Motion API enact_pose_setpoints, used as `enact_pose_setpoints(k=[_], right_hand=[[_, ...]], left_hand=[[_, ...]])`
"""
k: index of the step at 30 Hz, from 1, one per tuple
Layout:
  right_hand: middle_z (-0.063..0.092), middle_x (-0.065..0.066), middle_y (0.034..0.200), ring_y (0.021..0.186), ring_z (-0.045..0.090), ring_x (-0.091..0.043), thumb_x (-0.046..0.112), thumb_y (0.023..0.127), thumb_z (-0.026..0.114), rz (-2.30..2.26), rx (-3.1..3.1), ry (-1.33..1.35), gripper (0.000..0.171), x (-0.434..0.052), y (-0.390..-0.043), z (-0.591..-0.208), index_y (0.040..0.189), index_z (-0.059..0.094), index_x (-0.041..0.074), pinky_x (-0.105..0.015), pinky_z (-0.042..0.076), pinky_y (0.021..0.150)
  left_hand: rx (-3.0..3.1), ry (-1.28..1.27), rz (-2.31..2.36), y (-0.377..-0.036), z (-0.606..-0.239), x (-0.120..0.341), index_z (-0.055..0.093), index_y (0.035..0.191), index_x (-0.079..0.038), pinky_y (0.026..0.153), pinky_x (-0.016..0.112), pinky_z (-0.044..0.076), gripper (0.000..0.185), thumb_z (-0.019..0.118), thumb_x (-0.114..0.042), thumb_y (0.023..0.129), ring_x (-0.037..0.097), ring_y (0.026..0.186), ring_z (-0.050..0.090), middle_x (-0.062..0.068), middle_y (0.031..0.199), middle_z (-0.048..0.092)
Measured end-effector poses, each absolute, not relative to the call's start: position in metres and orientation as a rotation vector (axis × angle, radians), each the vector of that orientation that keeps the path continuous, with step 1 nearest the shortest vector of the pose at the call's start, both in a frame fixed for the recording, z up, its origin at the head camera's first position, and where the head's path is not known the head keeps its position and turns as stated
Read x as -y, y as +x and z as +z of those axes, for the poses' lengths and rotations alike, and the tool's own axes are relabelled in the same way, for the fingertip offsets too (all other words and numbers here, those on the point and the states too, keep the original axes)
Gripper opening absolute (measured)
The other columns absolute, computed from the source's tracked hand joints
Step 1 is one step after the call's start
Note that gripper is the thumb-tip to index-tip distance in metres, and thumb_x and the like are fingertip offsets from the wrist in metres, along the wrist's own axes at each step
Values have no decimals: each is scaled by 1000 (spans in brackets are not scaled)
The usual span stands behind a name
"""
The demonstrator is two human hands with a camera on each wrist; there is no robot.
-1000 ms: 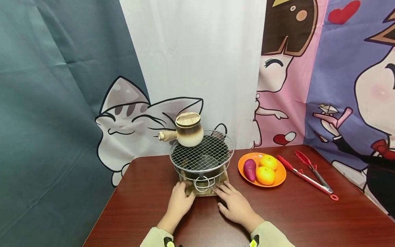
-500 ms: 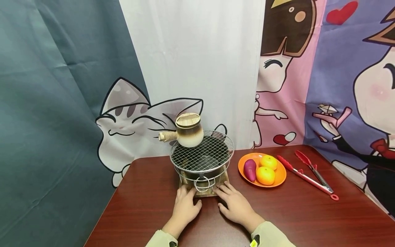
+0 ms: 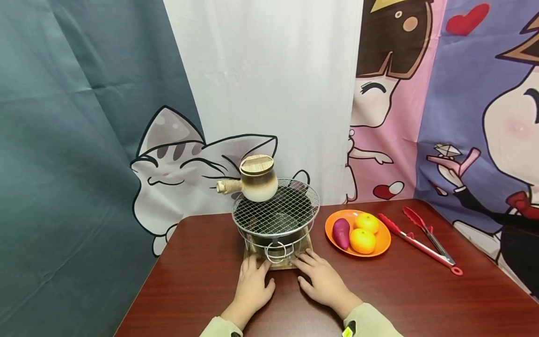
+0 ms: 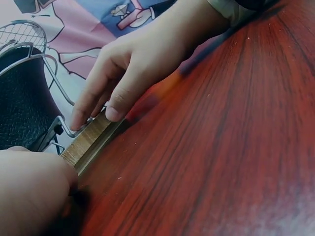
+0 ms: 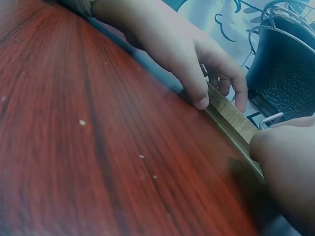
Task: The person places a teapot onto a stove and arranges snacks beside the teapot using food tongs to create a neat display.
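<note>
A round tabletop grill with a wire mesh (image 3: pixel 275 213) stands on a wooden base (image 3: pixel 281 266). On the mesh, toward the back left, sits a small brown-and-cream pot (image 3: pixel 260 187) with a wooden lid and a side handle pointing left. My left hand (image 3: pixel 251 288) rests its fingertips at the base's front left, thumb spread toward the middle. Mirroring it, my right hand (image 3: pixel 324 283) lays its fingers on the front right of the base. Both wrist views show the base's front edge (image 4: pixel 88 140) between the hands, thumbs on the near side. Exact thumb contact is unclear.
Right of the grill, an orange plate (image 3: pixel 383 243) bears a purple eggplant-shaped item (image 3: pixel 341 233) and two orange citrus fruits (image 3: pixel 363 241). Farther right lie red-handled tongs (image 3: pixel 425 248), spread apart. A printed cartoon curtain (image 3: pixel 278 70) hangs behind the wooden table (image 3: pixel 189 281).
My left hand has shifted right and slightly toward me along the base's front, its fingers sliding from the left corner. The right hand, grill and pot stay in place.
</note>
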State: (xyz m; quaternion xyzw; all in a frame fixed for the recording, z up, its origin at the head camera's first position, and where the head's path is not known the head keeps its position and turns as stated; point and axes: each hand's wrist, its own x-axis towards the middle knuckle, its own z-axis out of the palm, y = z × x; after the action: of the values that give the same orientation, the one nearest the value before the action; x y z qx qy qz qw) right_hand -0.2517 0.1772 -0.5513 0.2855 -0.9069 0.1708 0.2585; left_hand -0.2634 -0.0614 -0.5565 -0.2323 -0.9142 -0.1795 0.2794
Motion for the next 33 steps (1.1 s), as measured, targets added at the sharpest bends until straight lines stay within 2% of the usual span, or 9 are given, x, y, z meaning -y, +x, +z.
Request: enact_pose_setpoints(k=[11,19,26,33], right_hand=[[70,-6,121,117,63,-34,17,84,75,511,2300,866,31,-185,-254,-548,115,75,14,-54,50,97],[72,3,105,101,65,-20,19,84,76,464,2256,886,22,-193,-261,-542,106,75,17,-43,51,91],[72,4,98,94,66,-19,19,83,75,403,2237,870,18,-220,-264,-533,101,75,15,-42,52,88],[72,4,99,93,67,-20,19,82,77,378,2281,760,22,-262,-268,-524,103,75,15,-43,54,86]], left_hand=[[2476,-615,-478,-265,-561,61,68,119,-16,101,54,40,45,75,-22,76,37,120,44,15,126,50],[2462,-620,-512,-267,-563,63,68,118,-15,102,55,40,43,74,-21,76,38,121,44,15,127,49],[2470,-621,-513,-265,-561,65,68,117,-14,101,54,40,42,74,-20,76,37,121,45,15,128,50],[2464,-625,-505,-264,-560,64,69,116,-13,102,54,40,41,74,-20,76,37,120,45,15,127,50]])
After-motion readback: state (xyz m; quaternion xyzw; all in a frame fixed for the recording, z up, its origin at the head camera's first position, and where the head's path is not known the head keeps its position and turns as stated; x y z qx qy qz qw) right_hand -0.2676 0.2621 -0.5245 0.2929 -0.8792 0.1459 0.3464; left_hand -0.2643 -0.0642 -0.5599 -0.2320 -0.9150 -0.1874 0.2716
